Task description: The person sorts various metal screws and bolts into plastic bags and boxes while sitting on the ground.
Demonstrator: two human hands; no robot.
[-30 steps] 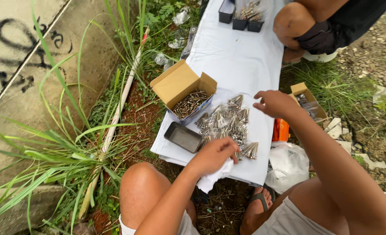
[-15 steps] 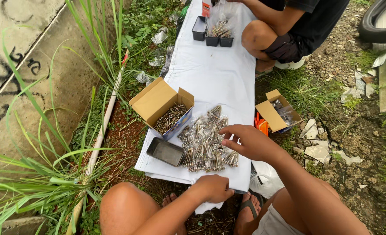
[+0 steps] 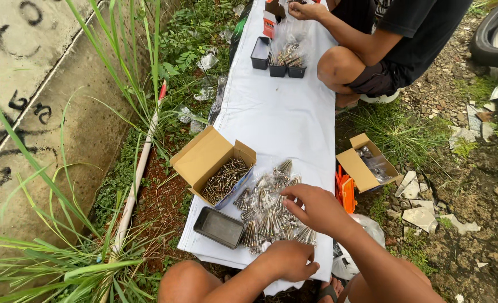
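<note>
Small bags of screws (image 3: 268,210) are touched by the right hand (image 3: 316,209), fingers curled; the left hand (image 3: 291,259) is closed on the near sheet (image 3: 277,118) edge.

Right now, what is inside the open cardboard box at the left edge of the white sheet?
The cardboard box holds a heap of loose dark screws. Its raised flaps and the heap itself hide the bottom, so what lies deeper cannot be seen.

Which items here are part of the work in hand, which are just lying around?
In use: right hand on the pile of small screw bags; left hand on white sheet; open screw box; black tray.
Lying about: white pipe, rubble, tyre.
</note>
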